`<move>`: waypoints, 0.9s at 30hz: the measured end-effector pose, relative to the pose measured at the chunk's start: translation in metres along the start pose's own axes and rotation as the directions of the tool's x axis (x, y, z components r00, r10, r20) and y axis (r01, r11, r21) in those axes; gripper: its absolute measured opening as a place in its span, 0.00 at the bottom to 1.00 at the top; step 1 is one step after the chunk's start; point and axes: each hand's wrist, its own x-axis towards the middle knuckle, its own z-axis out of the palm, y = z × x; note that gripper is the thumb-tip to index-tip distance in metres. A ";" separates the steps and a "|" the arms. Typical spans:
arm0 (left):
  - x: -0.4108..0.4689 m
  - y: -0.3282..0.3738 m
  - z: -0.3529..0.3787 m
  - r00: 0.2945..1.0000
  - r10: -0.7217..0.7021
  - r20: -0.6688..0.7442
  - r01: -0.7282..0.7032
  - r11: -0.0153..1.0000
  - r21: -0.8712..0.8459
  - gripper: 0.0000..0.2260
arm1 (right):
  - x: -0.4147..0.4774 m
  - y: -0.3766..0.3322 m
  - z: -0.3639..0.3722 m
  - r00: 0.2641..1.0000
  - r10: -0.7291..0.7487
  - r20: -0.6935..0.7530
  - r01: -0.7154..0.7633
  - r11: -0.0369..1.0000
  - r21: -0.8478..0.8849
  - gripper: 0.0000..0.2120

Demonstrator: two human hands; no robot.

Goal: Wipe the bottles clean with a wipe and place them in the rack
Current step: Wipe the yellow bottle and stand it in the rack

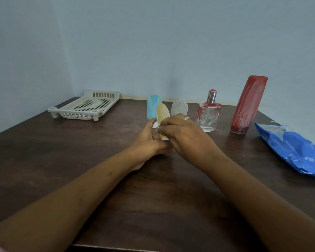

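Note:
A yellow bottle (163, 111) with a white base stands mid-table. My right hand (182, 137), a ring on one finger, curls its fingers round the bottle's lower part. My left hand (149, 140) lies just left of it, thumb up and fingers stretched toward the bottle's base, partly hidden under the right hand. Behind stand a light blue bottle (152, 106) and a clear ribbed bottle (180, 106). To the right are a glass perfume bottle (208, 116) and a tall red bottle (247, 104) with white smears. The cream rack (75, 115) sits empty at the back left. No wipe shows.
A blue pack of wipes (295, 148) lies at the right edge of the dark wooden table (80, 160). A light blue wall rises right behind the table. The table's front edge runs just below my forearms.

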 end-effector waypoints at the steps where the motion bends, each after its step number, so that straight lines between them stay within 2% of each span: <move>1: -0.001 0.000 0.000 1.000 0.007 -0.011 -0.007 1.000 -0.014 0.38 | -0.001 0.001 -0.002 1.000 0.002 0.024 -0.002 1.000 0.026 0.09; 3: -0.003 0.003 0.001 1.000 0.013 -0.004 -0.013 1.000 -0.025 0.32 | -0.003 0.004 -0.005 0.998 0.036 0.052 -0.039 0.997 0.062 0.09; 6: -0.007 0.006 0.002 0.997 0.015 0.075 -0.017 1.000 0.016 0.16 | -0.003 0.011 -0.005 0.993 0.114 0.008 -0.114 0.990 0.085 0.10; 9: -0.008 0.005 0.000 0.993 0.002 0.119 -0.013 0.996 0.091 0.08 | -0.001 0.007 -0.004 0.995 0.101 -0.021 -0.100 0.993 0.060 0.10; 14: -0.006 0.004 -0.003 0.993 0.020 0.113 -0.042 0.979 0.201 0.07 | -0.001 0.001 0.001 1.000 0.023 0.011 -0.023 1.000 -0.013 0.12; 17: -0.006 0.005 -0.004 0.989 0.012 0.145 -0.034 0.987 0.156 0.08 | -0.003 -0.001 0.000 0.999 0.001 0.041 -0.002 1.000 0.021 0.08; 20: -0.005 0.006 -0.005 0.988 -0.017 0.152 0.005 0.997 0.079 0.09 | -0.006 0.003 -0.003 0.996 -0.005 0.089 -0.001 0.997 0.076 0.07; 23: -0.005 0.007 -0.005 0.986 -0.042 0.159 0.042 0.999 0.004 0.08 | -0.007 0.014 -0.005 0.997 0.071 0.035 -0.076 0.987 0.140 0.08; 27: -0.004 0.006 -0.007 0.981 -0.062 0.182 0.063 0.998 0.000 0.09 | -0.006 0.016 -0.003 0.982 0.167 -0.088 -0.150 0.973 0.178 0.08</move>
